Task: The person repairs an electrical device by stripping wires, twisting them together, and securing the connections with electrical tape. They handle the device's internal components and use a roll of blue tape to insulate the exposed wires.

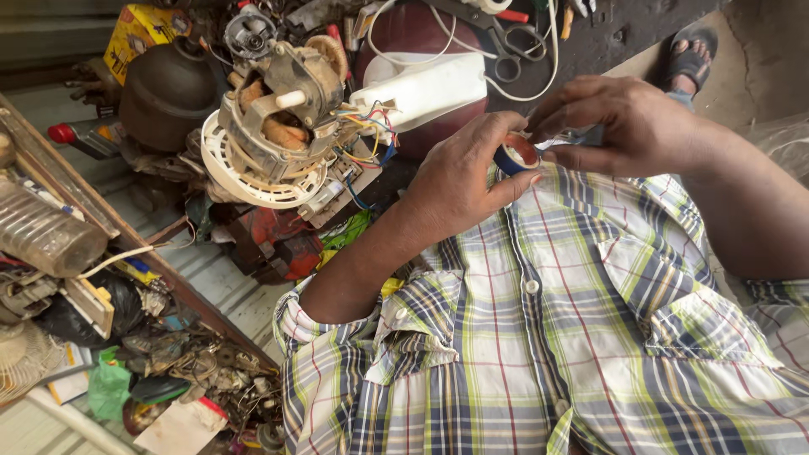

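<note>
Cluttered repair bench, parts heaped on every side of the motor (278,109). My left hand (459,181) grips a blue tape roll (516,155), closed round it, just right of the motor and above my plaid shirt (539,337). My right hand (619,126) pinches shut at the roll's far edge, on what may be the tape's loose end; too small to tell. Roll's opening faces up toward me. White plastic housing (430,88) sits between motor and roll. Yellow box (139,29) lies up-left of the motor; scissors (510,42) up-right.
</note>
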